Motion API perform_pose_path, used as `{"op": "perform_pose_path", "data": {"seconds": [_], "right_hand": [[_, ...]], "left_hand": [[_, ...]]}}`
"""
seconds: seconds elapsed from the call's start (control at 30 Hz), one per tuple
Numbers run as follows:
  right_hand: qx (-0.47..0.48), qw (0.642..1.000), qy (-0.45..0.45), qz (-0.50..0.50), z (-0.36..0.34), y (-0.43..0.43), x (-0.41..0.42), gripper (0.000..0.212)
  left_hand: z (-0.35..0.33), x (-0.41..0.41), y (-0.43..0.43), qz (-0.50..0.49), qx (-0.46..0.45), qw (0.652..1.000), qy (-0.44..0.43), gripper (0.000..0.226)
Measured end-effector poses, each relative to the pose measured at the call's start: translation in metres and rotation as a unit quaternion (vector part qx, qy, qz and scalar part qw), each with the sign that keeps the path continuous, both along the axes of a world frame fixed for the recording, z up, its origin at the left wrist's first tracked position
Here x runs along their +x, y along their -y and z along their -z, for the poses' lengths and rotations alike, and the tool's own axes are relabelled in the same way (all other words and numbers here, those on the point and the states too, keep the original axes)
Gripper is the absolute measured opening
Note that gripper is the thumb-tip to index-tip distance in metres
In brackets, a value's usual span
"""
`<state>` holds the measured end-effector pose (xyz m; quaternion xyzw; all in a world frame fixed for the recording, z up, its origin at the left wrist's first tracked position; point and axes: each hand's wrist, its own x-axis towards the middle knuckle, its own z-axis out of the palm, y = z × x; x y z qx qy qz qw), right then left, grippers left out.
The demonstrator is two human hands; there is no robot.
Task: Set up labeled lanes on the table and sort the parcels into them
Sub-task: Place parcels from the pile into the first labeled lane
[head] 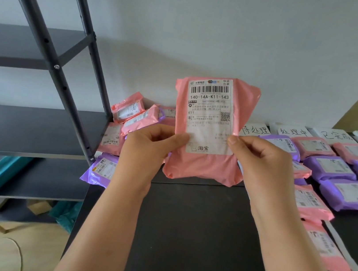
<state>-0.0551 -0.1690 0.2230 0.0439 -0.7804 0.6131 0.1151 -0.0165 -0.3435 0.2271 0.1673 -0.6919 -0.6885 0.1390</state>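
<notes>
Fingers clamped on a pink parcel.
The parcel is held upright above the black table, pinched at its lower sides by the left hand and right hand (label facing the camera). A loose pile is seen at left; rows are laid below handwritten signs at right.

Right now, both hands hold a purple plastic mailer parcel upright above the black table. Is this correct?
Only the colour is wrong. The head view shows the left hand and right hand holding a pink plastic mailer parcel, not purple, upright above the black table.
</notes>
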Motion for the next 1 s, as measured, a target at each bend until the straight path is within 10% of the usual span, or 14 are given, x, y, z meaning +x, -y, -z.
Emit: {"op": "perform_pose_path", "data": {"seconds": [1.0], "right_hand": [[-0.011,0.965,0.168,0.203,0.067,-0.070,0.044,0.014]], "left_hand": [[0.069,-0.018,-0.061,0.236,-0.076,0.965,0.084,0.014]]}}
